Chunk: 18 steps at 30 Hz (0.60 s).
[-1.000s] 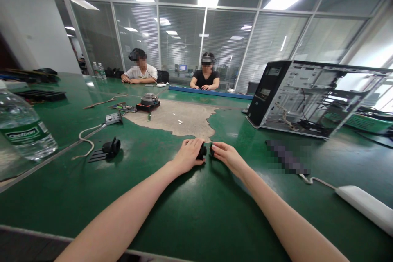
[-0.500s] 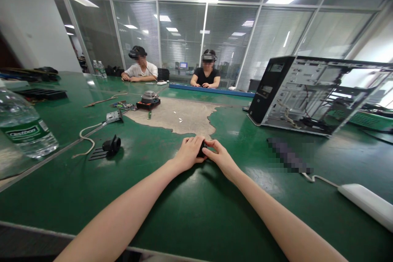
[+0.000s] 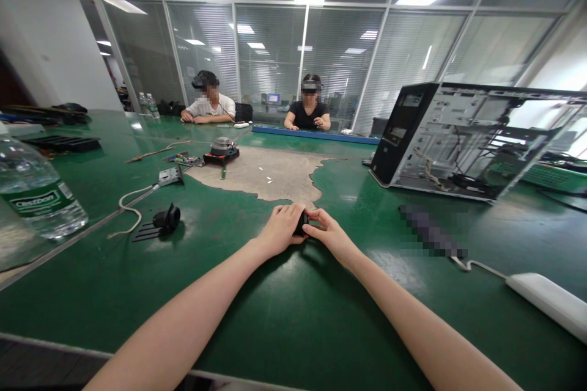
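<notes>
Between my hands: a small part [image 3: 301, 224], left hand [image 3: 281, 230] at its left, right hand [image 3: 328, 232] at its right.
Left on the table [image 3: 293, 317]: a slotted piece [image 3: 160, 224], with a water bottle [image 3: 43, 195] farther left.
Behind the slotted piece: a bracket [image 3: 169, 176], a cable [image 3: 134, 211] trailing left (then curling back toward me).
Ahead: a worn patch [image 3: 279, 165], a motor-like unit [image 3: 221, 151] on its left.
Right: a computer case [image 3: 406, 140]; nearer me, a long block [image 3: 548, 302].
Far side: a bar [image 3: 316, 135], one person [image 3: 312, 115] behind it, another person [image 3: 215, 109] left.

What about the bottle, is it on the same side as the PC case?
No, the bottle is at the far left and the PC case at the right.
</notes>
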Each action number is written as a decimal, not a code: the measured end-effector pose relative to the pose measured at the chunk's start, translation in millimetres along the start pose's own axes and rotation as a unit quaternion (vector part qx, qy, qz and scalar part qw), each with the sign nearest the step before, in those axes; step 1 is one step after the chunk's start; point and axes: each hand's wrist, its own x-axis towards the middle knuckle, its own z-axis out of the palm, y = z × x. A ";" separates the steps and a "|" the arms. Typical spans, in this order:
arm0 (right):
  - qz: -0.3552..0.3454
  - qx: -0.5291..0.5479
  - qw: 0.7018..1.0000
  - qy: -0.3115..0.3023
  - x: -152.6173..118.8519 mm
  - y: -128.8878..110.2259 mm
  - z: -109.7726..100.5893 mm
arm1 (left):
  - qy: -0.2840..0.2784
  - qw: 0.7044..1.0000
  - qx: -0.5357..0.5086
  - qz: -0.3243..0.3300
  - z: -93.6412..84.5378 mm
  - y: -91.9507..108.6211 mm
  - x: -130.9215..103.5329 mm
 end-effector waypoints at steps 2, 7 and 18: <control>0.003 0.002 1.000 0.002 -0.3 -0.9 1.4 | 0.002 1.000 0.001 0.001 0.5 -0.4 0.1; 0.022 -0.014 0.999 0.044 4.8 3.4 4.6 | 0.008 1.000 0.002 0.004 1.7 -0.8 0.4; 0.042 0.033 0.999 -0.007 1.5 -6.4 3.8 | -0.004 1.000 -0.008 0.006 -1.3 0.8 0.4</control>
